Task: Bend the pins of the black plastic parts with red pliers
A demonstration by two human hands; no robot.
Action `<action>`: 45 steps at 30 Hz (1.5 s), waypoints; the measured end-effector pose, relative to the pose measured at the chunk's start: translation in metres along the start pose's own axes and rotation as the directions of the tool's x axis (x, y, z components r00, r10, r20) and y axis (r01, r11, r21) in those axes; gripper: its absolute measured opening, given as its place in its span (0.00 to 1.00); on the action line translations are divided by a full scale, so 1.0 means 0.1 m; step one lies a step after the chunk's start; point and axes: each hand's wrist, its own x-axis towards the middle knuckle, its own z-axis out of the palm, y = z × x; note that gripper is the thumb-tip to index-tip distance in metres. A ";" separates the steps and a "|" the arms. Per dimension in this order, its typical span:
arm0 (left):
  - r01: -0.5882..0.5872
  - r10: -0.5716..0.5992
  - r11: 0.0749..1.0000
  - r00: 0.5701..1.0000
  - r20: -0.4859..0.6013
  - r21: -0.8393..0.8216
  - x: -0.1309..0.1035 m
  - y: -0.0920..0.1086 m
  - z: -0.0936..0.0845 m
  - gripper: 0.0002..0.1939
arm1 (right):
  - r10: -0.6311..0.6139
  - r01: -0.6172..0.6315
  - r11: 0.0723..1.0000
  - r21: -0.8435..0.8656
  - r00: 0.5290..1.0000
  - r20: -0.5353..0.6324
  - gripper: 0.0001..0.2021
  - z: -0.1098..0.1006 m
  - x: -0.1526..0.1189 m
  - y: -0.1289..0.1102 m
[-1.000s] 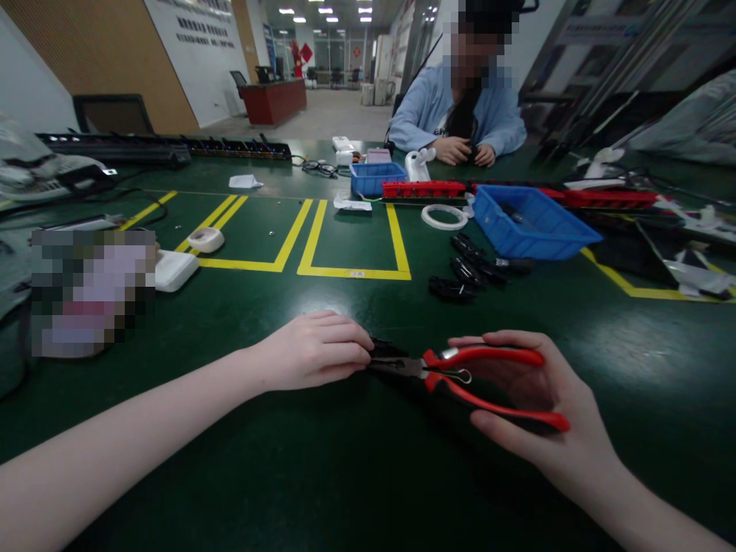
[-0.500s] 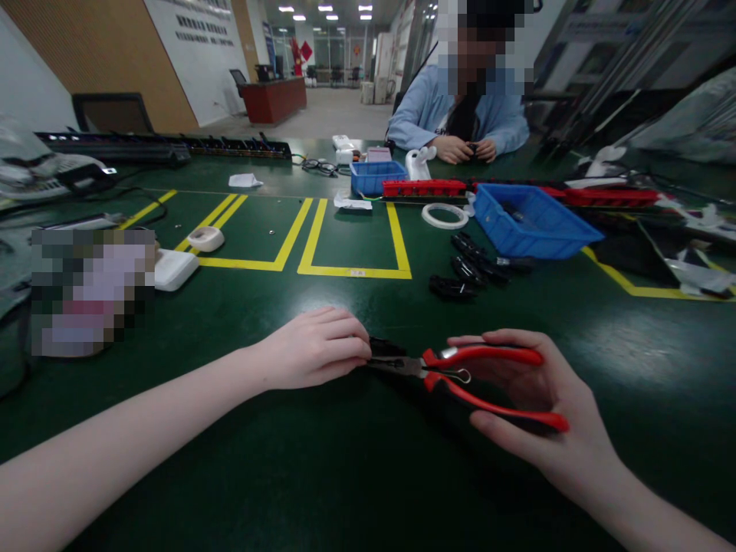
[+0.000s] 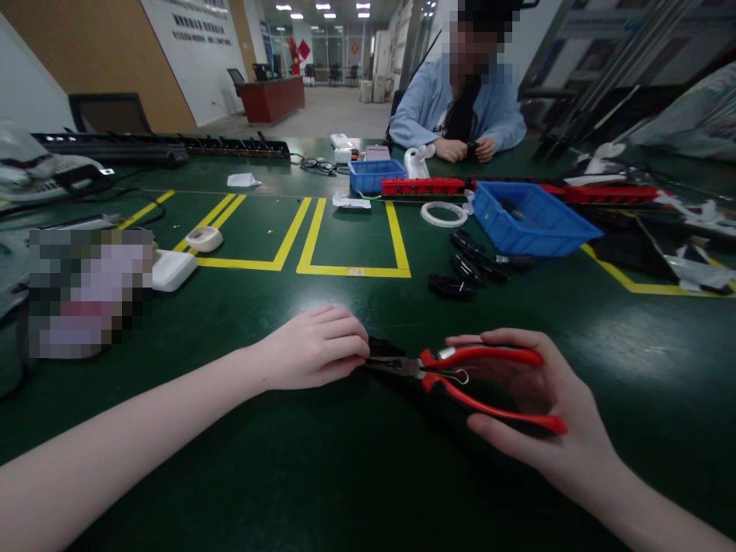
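Note:
Long-nose pliers (image 3: pixel 448 366) with red and black handles lie in my right hand (image 3: pixel 546 399), its fingers and thumb around the spread handles. Their jaws point left and reach the fingertips of my left hand (image 3: pixel 319 345). Those fingers are closed on a small black part (image 3: pixel 384 346), partly hidden by the fingers and the plier jaws. Whether the jaws grip the part, I cannot tell. Beyond my hands, several black plastic parts (image 3: pixel 474 261) lie in a loose group on the green table (image 3: pixel 322 475).
A blue bin (image 3: pixel 540 230) stands at right, a smaller blue bin (image 3: pixel 376 176) farther back. A white ring (image 3: pixel 444 215) lies between red strips (image 3: pixel 422 187) and the black parts. White boxes (image 3: pixel 172 270) sit at left. Across the table, a person (image 3: pixel 460 115) handles something small.
Both hands and the pliers hold nearly the same pose. The whole view has shifted very slightly.

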 end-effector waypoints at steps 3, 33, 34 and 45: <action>-0.002 0.002 1.000 1.000 -0.004 -0.002 0.00 0.00 0.00 0.06 | -0.005 0.005 1.000 0.005 1.000 -0.004 0.28 0.01 -0.01 0.00; 0.044 -0.043 0.998 0.999 0.023 -0.044 0.01 0.01 -0.01 0.07 | -0.120 0.120 0.992 -0.037 0.993 0.009 0.29 -0.03 0.00 0.07; 0.044 -0.043 0.998 0.999 0.022 -0.044 0.01 0.01 -0.01 0.07 | -0.117 0.117 0.992 -0.038 0.993 0.009 0.29 -0.03 0.00 0.07; 0.050 -0.049 0.998 0.999 0.023 -0.046 0.02 0.02 -0.02 0.07 | -0.107 0.107 0.994 -0.029 0.994 0.007 0.29 -0.03 0.00 0.09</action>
